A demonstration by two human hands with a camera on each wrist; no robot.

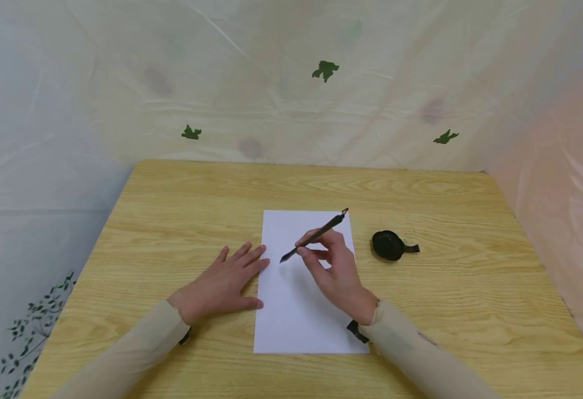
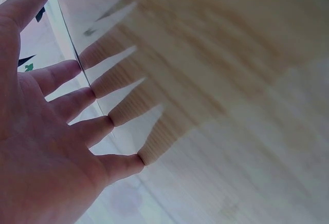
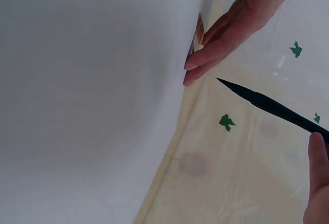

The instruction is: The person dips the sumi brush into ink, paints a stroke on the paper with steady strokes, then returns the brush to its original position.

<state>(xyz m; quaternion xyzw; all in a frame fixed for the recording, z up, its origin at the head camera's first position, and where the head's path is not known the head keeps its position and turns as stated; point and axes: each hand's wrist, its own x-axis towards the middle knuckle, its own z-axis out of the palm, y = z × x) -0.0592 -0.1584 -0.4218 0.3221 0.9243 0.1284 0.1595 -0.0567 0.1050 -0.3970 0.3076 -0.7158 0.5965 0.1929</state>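
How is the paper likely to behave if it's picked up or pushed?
The paper is a thin-looking sheet, so probably light and apt to sag if lifted by one edge. Lying flat on the table, it may slide easily, though the left hand at its left edge could restrain it.

One left hand [image 1: 221, 288], one right hand [image 1: 338, 277], two sleeves [image 1: 127, 354], one dark brush [image 1: 322, 230], one white paper sheet [image 1: 293, 316], one black handled dish [image 1: 387, 246], one bench [image 1: 182, 194], five green bird-like shapes [image 1: 325, 70] in the head view
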